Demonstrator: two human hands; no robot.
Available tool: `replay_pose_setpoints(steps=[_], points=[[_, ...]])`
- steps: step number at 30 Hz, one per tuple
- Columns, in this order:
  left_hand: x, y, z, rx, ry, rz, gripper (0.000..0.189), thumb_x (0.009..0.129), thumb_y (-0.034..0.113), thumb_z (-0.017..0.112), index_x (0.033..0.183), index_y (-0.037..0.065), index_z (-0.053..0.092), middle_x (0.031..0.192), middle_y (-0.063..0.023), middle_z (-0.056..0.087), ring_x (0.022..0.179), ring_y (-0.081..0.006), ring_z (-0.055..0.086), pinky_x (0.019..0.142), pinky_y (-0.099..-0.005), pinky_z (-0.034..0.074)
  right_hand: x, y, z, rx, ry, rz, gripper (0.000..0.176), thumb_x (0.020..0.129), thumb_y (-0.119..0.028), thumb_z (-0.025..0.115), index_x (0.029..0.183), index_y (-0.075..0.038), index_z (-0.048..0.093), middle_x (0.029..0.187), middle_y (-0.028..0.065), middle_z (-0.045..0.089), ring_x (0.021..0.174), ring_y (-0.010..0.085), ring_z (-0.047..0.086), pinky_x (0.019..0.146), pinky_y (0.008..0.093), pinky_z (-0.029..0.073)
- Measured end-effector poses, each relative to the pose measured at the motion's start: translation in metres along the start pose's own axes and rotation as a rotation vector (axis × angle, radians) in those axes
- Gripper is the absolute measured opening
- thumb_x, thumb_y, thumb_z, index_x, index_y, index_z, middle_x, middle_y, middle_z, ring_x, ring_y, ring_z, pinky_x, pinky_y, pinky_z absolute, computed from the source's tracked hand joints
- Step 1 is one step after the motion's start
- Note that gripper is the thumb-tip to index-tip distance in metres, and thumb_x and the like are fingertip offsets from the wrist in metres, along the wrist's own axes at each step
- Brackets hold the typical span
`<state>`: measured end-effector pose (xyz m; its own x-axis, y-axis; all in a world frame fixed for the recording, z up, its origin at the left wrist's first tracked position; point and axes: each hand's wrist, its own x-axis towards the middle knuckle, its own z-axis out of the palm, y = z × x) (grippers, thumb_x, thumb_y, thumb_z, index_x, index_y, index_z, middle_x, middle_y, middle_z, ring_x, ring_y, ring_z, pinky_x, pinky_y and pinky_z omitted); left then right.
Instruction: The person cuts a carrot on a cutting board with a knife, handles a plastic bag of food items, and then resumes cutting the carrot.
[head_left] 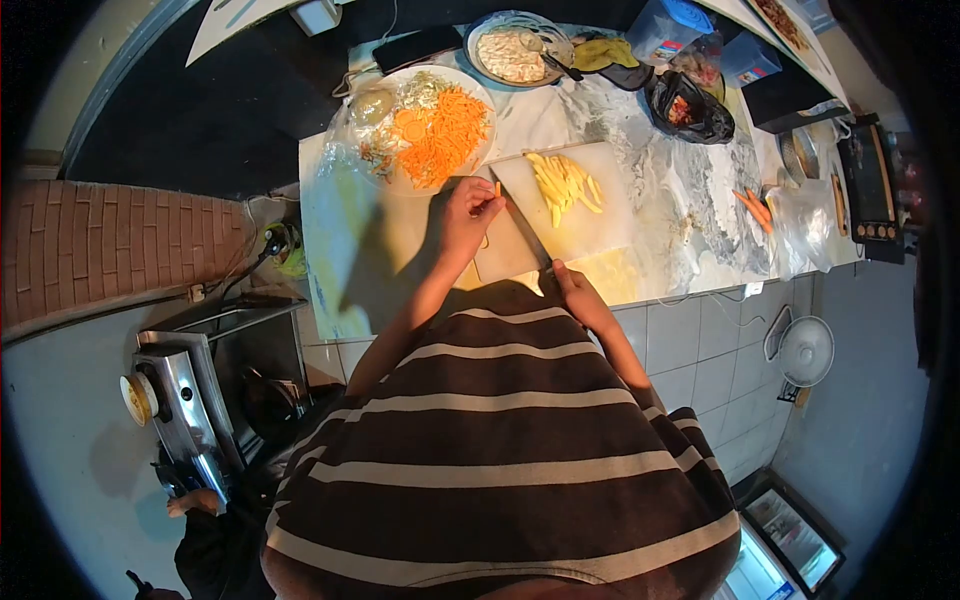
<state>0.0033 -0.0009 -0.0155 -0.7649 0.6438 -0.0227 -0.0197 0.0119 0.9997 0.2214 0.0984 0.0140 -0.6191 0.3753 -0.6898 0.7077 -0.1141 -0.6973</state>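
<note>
Across the board (605,161) slants the knife (523,225), likely stiff and light, its handle (547,277), the best hold, gripped by the right hand (580,291); the left hand (470,212) pinches an orange sliver (498,188), probably firm

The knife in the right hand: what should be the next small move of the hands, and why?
Perhaps the left hand should carry the small orange piece to the plate. It appears to hold this piece close to the blade of the knife, and the nearby plate bears orange shreds of similar colour.
</note>
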Motion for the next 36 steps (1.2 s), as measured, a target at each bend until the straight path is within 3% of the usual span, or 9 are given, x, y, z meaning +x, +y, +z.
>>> replay_pose_setpoints(steps=[2, 6, 7, 12, 15, 17, 20, 29, 36], points=[[-0.001, 0.013, 0.009, 0.114, -0.010, 0.018, 0.018, 0.085, 0.007, 0.073, 0.097, 0.002, 0.060, 0.085, -0.0052, 0.065, 0.079, -0.0115, 0.062, 0.071, -0.0260, 0.051, 0.009, 0.018, 0.007, 0.080, 0.046, -0.135, 0.062, 0.103, -0.054, 0.033, 0.077, -0.002, 0.055, 0.045, 0.0002, 0.041, 0.031, 0.0117, 0.036, 0.034, 0.0296, 0.030], [0.002, 0.006, 0.023, 0.408, -0.030, 0.142, 0.017, 0.082, 0.006, 0.073, 0.092, 0.003, 0.060, 0.081, -0.0079, 0.064, 0.075, -0.0171, 0.063, 0.069, -0.0285, 0.051, 0.006, 0.017, 0.003, 0.105, 0.102, -0.127, 0.063, 0.103, -0.054, 0.033, 0.080, 0.000, 0.057, 0.047, 0.0015, 0.044, 0.033, 0.0124, 0.038, 0.035, 0.0289, 0.031], [0.001, 0.006, 0.025, 0.458, -0.028, 0.211, 0.017, 0.080, 0.008, 0.073, 0.091, 0.003, 0.061, 0.082, -0.0090, 0.064, 0.080, -0.0243, 0.062, 0.073, -0.0339, 0.050, 0.004, 0.014, 0.003, 0.110, 0.125, -0.122, 0.064, 0.102, -0.055, 0.033, 0.082, 0.000, 0.058, 0.049, 0.0023, 0.045, 0.033, 0.0131, 0.040, 0.035, 0.0292, 0.032], [-0.008, 0.003, 0.019, 0.799, -0.045, 0.400, 0.019, 0.082, 0.015, 0.071, 0.097, 0.007, 0.062, 0.101, -0.0053, 0.062, 0.102, -0.0271, 0.055, 0.087, -0.0392, 0.043, 0.000, 0.006, 0.002, 0.047, 0.168, -0.129, 0.064, 0.102, -0.055, 0.032, 0.086, 0.001, 0.059, 0.053, 0.0042, 0.048, 0.034, 0.0131, 0.041, 0.036, 0.0288, 0.034], [-0.014, 0.003, 0.010, 0.864, -0.050, 0.433, 0.026, 0.084, 0.019, 0.069, 0.107, 0.009, 0.063, 0.115, -0.0039, 0.059, 0.112, -0.0260, 0.050, 0.094, -0.0402, 0.039, 0.004, 0.007, 0.004, -0.033, 0.198, -0.112, 0.062, 0.103, -0.052, 0.034, 0.089, 0.003, 0.059, 0.057, 0.0106, 0.053, 0.043, 0.0205, 0.051, 0.046, 0.0334, 0.043], [-0.019, 0.000, 0.006, 0.878, -0.051, 0.459, 0.031, 0.085, 0.021, 0.068, 0.113, 0.010, 0.062, 0.122, -0.0036, 0.057, 0.116, -0.0254, 0.049, 0.097, -0.0407, 0.037, 0.004, 0.008, 0.006, -0.169, 0.320, -0.240, 0.059, 0.104, -0.048, 0.036, 0.091, 0.005, 0.059, 0.066, 0.0206, 0.059, 0.061, 0.0351, 0.060, 0.062, 0.0405, 0.047], [-0.023, -0.002, 0.004, 0.924, -0.111, 0.553, 0.039, 0.088, 0.026, 0.065, 0.123, 0.010, 0.059, 0.129, -0.0042, 0.055, 0.124, -0.0264, 0.045, 0.100, -0.0424, 0.034, 0.000, -0.006, 0.005, -0.180, 0.268, -0.186, 0.056, 0.104, -0.044, 0.037, 0.095, 0.006, 0.059, 0.076, 0.0277, 0.061, 0.077, 0.0463, 0.058, 0.074, 0.0467, 0.045], [-0.025, -0.003, 0.002, 0.937, -0.138, 0.574, 0.040, 0.091, 0.027, 0.061, 0.126, 0.009, 0.058, 0.132, -0.0036, 0.054, 0.126, -0.0267, 0.044, 0.104, -0.0443, 0.032, 0.002, -0.004, 0.007, -0.235, 0.258, -0.176, 0.053, 0.104, -0.042, 0.037, 0.116, 0.003, 0.062, 0.098, 0.0337, 0.063, 0.099, 0.0496, 0.059, 0.083, 0.0465, 0.048], [-0.024, -0.006, 0.000, 0.941, -0.124, 0.582, 0.038, 0.090, 0.026, 0.062, 0.123, 0.006, 0.060, 0.131, -0.0025, 0.054, 0.125, -0.0247, 0.045, 0.103, -0.0441, 0.033, -0.003, -0.011, 0.008, -0.247, 0.287, -0.190, 0.050, 0.104, -0.040, 0.036, 0.119, 0.001, 0.062, 0.098, 0.0327, 0.064, 0.099, 0.0500, 0.059, 0.083, 0.0479, 0.048]])
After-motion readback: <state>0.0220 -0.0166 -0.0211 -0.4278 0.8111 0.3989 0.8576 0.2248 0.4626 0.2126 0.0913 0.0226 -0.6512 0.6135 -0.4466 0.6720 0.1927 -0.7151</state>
